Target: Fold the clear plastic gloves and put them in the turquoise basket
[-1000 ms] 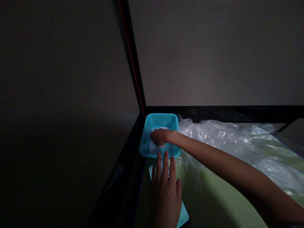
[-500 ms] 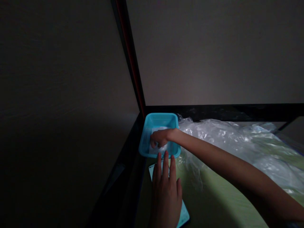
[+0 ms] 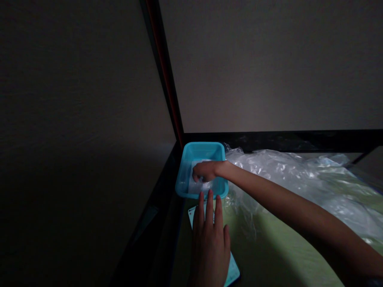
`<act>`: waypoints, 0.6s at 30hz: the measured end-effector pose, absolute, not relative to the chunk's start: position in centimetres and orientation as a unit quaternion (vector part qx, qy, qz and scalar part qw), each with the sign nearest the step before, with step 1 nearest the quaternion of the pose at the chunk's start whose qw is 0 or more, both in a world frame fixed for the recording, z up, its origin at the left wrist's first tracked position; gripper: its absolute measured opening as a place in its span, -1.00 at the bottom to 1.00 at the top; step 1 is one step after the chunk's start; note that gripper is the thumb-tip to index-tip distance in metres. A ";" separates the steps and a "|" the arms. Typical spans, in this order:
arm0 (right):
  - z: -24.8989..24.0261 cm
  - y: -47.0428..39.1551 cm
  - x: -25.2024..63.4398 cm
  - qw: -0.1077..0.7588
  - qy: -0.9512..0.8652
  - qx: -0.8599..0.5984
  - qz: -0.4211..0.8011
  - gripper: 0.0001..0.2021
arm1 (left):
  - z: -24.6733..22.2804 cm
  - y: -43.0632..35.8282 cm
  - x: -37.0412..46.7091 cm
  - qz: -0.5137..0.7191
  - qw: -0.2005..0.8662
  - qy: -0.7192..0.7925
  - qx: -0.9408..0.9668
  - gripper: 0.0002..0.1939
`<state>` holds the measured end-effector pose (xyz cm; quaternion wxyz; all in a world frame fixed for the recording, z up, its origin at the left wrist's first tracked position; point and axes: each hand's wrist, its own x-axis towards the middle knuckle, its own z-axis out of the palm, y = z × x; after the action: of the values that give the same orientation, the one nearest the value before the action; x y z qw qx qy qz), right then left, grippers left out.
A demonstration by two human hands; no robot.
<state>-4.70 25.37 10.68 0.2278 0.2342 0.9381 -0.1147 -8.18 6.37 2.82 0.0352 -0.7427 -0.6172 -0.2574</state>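
The rectangular blue plastic basin [image 3: 181, 181], with a flat white sheet [image 3: 194, 187] inside, is reached into by the curled right hand [image 3: 205, 171]; its grip cannot be told. The light-coloured phone [image 3: 233, 271] is partly covered by the spread left hand [image 3: 211, 247].

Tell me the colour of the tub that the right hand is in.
The tub is light turquoise blue, seen best in the head view.

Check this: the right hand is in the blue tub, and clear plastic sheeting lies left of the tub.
Wrong side: the clear plastic sheeting lies right of the blue tub, as the head view shows; the right hand is in the tub.
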 end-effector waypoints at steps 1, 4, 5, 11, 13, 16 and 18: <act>10.7 25.6 -4.5 0.214 0.941 0.231 -0.122 -0.69 | 2.8 6.4 -8.2 -0.257 0.033 -0.619 -0.741 -0.43; 11.1 26.2 -4.1 0.198 0.941 0.229 -0.152 -0.70 | 2.6 6.4 -8.1 -0.256 0.028 -0.621 -0.740 -0.44; 11.3 26.3 -4.0 0.202 0.938 0.229 -0.167 -0.70 | 2.6 6.4 -8.1 -0.254 0.027 -0.621 -0.741 -0.44; 11.6 26.1 -4.2 0.271 0.902 0.227 -0.249 -0.72 | 2.8 6.3 -8.1 -0.248 0.022 -0.625 -0.740 -0.42; 11.0 25.9 -4.4 0.296 0.890 0.228 -0.262 -0.72 | 2.8 6.3 -8.1 -0.255 0.024 -0.627 -0.736 -0.41; 10.1 25.8 -4.7 0.319 0.881 0.229 -0.265 -0.71 | 2.8 6.3 -8.0 -0.266 0.024 -0.626 -0.733 -0.40; 9.7 25.7 -4.7 0.317 0.884 0.227 -0.259 -0.71 | 2.7 6.3 -8.0 -0.276 0.027 -0.623 -0.731 -0.40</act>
<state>-4.67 25.65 9.73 0.3174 0.2271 0.8836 -0.2586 -7.99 6.33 2.66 0.0269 -0.7309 -0.6234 -0.2765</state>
